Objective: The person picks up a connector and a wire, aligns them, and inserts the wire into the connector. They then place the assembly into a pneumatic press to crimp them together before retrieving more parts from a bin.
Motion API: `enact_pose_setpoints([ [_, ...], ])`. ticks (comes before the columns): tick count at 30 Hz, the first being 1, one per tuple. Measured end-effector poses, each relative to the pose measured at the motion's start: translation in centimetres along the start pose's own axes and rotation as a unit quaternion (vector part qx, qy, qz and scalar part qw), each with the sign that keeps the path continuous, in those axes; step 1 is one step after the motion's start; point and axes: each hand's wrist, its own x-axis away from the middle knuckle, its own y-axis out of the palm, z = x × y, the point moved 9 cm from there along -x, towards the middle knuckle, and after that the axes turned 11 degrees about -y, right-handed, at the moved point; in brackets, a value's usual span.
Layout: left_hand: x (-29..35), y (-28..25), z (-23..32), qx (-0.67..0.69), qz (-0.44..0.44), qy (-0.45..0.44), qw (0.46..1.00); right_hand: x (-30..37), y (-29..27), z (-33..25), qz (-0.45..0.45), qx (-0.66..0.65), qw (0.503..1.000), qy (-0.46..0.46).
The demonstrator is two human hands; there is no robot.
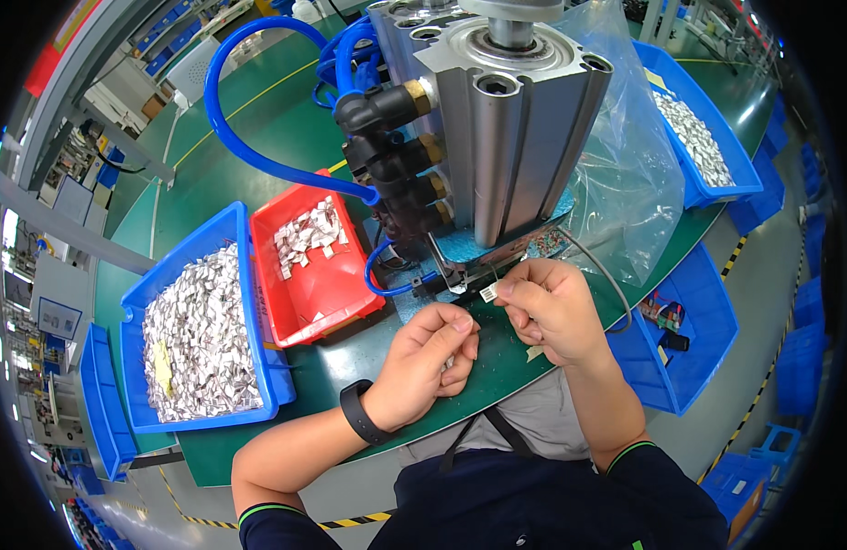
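Head view: from where I stand, the right hand (pixel 551 307) pinches a small white tag (pixel 488 292) between thumb and index finger, just in front of the metal machine's (pixel 497 147) base. Only the very edge seems gripped, probably so the rest shows clear of the fingertips. The left hand (pixel 432 353) is curled close beside it, thumb pressed against the index finger; whether it pinches anything I can't tell. Both hands hover near the front of the base, which presumably spares the person a long reach.

The tag's free end points to the person's left and slightly toward the body; its long axis seems to run that way too (it's so small that I wouldn't swear to it). To the left, a blue bin (pixel 281 380) heaped with white pieces sits beside a sparser red bin (pixel 318 293), both on the green table (pixel 336 365), likely placed there for easy picking.
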Motion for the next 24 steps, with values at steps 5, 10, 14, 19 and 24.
enact_pose_setpoints([
  [5,-0.01,-0.1,0.0,0.002,0.005,-0.002,1.0,0.0,-0.05,0.06,0.001,0.003,1.0,-0.001],
  [10,0.01,0.04,0.03,0.0,0.006,-0.003,1.0,0.04,-0.04,0.02,-0.001,0.004,1.0,0.004],
  [14,0.01,0.03,0.0,0.002,0.005,-0.004,1.0,0.06,0.05,0.04,-0.001,0.003,1.0,0.004],
  [19,0.0,0.02,-0.06,-0.003,0.004,-0.004,1.0,0.08,0.07,0.1,0.003,-0.003,1.0,0.005],
  [24,0.2,0.06,-0.02,0.02,-0.001,0.001,1.0,0.95,0.66,-0.27,-0.057,0.108,0.992,-0.02],
])
